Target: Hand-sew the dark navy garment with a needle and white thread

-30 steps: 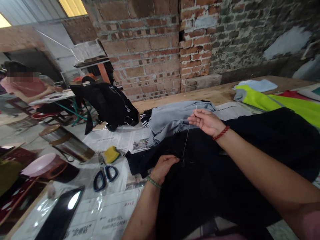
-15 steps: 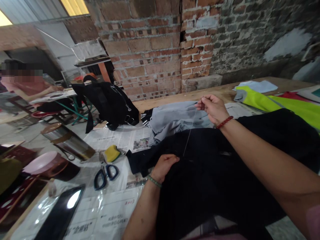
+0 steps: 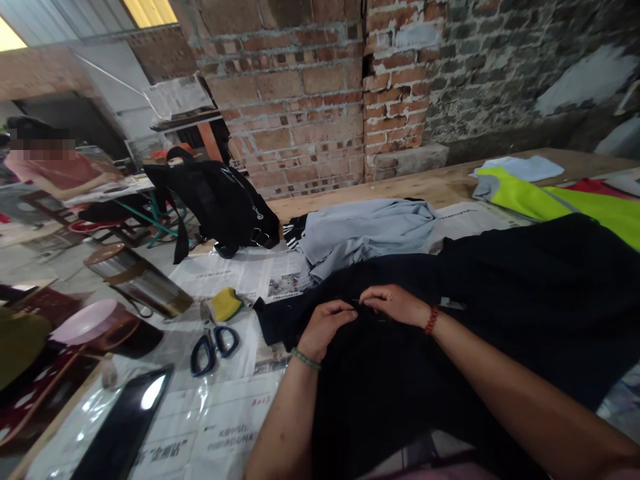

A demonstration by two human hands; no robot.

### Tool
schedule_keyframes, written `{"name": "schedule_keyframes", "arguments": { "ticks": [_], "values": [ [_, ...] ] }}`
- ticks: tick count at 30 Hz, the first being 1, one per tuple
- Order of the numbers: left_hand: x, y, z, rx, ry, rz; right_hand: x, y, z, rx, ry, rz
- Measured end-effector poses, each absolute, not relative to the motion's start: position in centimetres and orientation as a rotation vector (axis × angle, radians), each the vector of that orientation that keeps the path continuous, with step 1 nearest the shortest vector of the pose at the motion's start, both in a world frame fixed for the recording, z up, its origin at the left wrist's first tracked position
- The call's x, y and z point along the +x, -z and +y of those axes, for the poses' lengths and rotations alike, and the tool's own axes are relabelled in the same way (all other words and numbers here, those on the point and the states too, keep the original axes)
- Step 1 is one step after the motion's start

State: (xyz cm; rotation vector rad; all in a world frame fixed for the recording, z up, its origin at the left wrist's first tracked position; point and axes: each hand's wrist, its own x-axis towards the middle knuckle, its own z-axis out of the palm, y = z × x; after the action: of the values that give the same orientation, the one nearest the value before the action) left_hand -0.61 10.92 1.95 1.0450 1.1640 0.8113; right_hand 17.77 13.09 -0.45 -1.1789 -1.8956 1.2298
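Note:
A dark garment (image 3: 395,373) lies spread over the table in front of me. My left hand (image 3: 324,328), with a green bead bracelet at the wrist, is closed in a pinch on a fold of this cloth. Close by on its right, my right hand (image 3: 395,305) has thumb and fingers pinched together just above the fabric. A thin sewing needle (image 3: 356,300) pokes out from its fingertips toward the left hand. The thread is too fine to follow against the dark cloth.
To the left lie scissors (image 3: 213,343), a yellow sponge (image 3: 226,304), a phone (image 3: 123,427) and a steel flask (image 3: 140,280) on newspaper. Behind are a black bag (image 3: 220,207) and grey cloth (image 3: 365,227); a yellow-green garment (image 3: 560,200) is at right. A person (image 3: 55,167) sits far left.
My right hand has come down from its raised place, where a taut thread ran to the cloth, and is now beside my left hand. The left hand keeps its pinch on the garment.

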Motion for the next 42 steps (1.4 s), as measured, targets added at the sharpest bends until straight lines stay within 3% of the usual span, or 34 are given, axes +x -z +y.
{"name": "schedule_keyframes", "arguments": {
  "ticks": [42],
  "values": [
    [-0.4, -1.4, 10.9, 0.843, -0.698, 0.985, 17.8, 0.6, 11.5, -0.981, -1.437, -1.894]
  ]
}}
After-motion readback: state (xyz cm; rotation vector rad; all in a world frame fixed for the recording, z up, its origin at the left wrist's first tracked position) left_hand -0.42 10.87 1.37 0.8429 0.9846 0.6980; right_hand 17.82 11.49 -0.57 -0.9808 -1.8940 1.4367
